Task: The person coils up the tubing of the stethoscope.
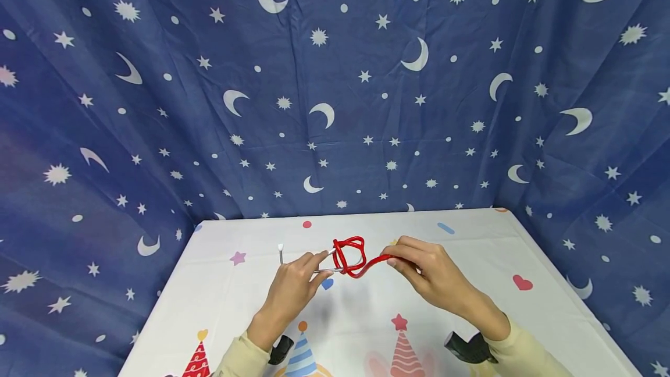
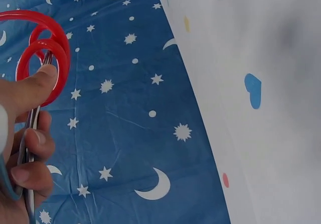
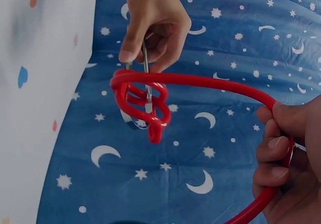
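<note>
A stethoscope with red tubing and a metal headset is held up above the table. The tubing is looped round the metal tubes, which end in white ear tips. My left hand grips the metal tubes just beside the red loops; in the left wrist view its thumb lies along them. To the right, my right hand holds a length of the red tubing, drawn out from the loops. A silver rim shows behind the loops in the right wrist view.
Below the hands is a table with a white party-print cloth. A dark blue curtain with moons and stars stands behind it and at both sides. Black wrist cameras sit by the sleeves.
</note>
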### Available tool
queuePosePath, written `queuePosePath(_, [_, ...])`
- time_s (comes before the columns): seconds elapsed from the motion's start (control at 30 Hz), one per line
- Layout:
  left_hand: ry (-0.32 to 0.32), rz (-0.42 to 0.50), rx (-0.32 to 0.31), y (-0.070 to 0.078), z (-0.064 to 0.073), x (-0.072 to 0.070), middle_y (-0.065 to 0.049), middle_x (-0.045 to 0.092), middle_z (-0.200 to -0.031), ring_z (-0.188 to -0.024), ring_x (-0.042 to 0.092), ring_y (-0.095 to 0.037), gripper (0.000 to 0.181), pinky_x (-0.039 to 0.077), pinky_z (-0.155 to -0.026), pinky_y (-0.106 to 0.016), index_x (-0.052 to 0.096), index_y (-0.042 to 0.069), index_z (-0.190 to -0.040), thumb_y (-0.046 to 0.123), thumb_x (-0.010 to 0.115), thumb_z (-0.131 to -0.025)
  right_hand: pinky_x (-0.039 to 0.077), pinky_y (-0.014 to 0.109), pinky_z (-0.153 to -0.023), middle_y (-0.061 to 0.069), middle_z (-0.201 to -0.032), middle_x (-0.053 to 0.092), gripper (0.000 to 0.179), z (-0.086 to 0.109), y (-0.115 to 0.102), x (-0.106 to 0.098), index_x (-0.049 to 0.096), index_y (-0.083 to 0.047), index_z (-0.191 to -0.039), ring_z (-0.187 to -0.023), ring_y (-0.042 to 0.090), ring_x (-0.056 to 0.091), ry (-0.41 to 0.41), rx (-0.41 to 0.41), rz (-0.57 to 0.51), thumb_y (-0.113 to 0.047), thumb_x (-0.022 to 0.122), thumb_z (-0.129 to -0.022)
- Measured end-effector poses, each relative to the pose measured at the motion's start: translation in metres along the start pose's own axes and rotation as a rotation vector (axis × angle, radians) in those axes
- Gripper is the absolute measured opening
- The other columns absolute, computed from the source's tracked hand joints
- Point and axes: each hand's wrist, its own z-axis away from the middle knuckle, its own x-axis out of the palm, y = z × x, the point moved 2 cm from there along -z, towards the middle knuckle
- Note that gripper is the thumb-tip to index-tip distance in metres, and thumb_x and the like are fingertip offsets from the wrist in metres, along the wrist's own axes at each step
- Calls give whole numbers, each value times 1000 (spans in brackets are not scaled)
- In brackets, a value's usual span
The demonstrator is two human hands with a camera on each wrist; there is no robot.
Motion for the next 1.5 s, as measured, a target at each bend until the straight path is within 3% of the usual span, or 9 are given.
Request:
queuePosePath(0.43, [-36, 115, 123, 17, -8, 0, 5, 66, -76, -57, 58, -2, 36, 46, -53, -14, 70, 9, -112, 26, 80, -81, 36, 10, -55, -8, -78, 57, 16, -30, 15, 0, 72, -11, -102, -63, -1, 40, 34, 10, 34, -4, 70, -88])
queuePosePath(0.73, [-63, 161, 238, 25, -11, 0, 6, 65, -77, -62, 62, 0, 35, 47, -55, -13, 70, 11, -112, 28, 79, -83, 37, 16, -54, -8, -76, 53, 14, -38, 42, 19, 72, -12, -101, -63, 0, 38, 31, 38, 41, -6, 70, -88])
queuePosePath(0.9, [-89, 172, 229, 28, -10, 0, 7, 65, -78, -65, 64, -1, 34, 48, -57, -13, 70, 12, -113, 29, 78, -84, 39, 18, -53, -8, -73, 52, 11, -38, 58, 29, 72, -11, -100, -61, 1, 40, -2, 103, 34, -8, 69, -90])
queuePosePath(1.17, [-39, 245, 225, 29, -9, -1, 6, 67, -79, -69, 67, -1, 35, 48, -59, -10, 70, 10, -112, 26, 79, -83, 42, 20, -57, -5, -75, 58, 10, -32, 78, 47, 73, -15, -101, -61, 3, 43, -92, 232, -54, -17, 66, -94])
queuePosePath(1.4, [0, 349, 148, 24, -12, -8, 7, 64, -75, -56, 47, 2, 35, 34, -54, -3, 72, 8, -112, 23, 81, -81, 51, 21, -65, -5, -85, 68, 14, -23, 83, 60, 74, -13, -103, -69, 5, 53, -127, 306, -138, -20, 64, -95])
queuePosePath(1.5, [33, 372, 129, 21, -13, -8, 7, 61, -73, -57, 42, 3, 36, 34, -54, -4, 71, 9, -112, 21, 82, -80, 56, 23, -70, -1, -91, 73, 15, -19, 83, 64, 74, -11, -104, -74, 7, 61, -134, 342, -164, -17, 64, -95])
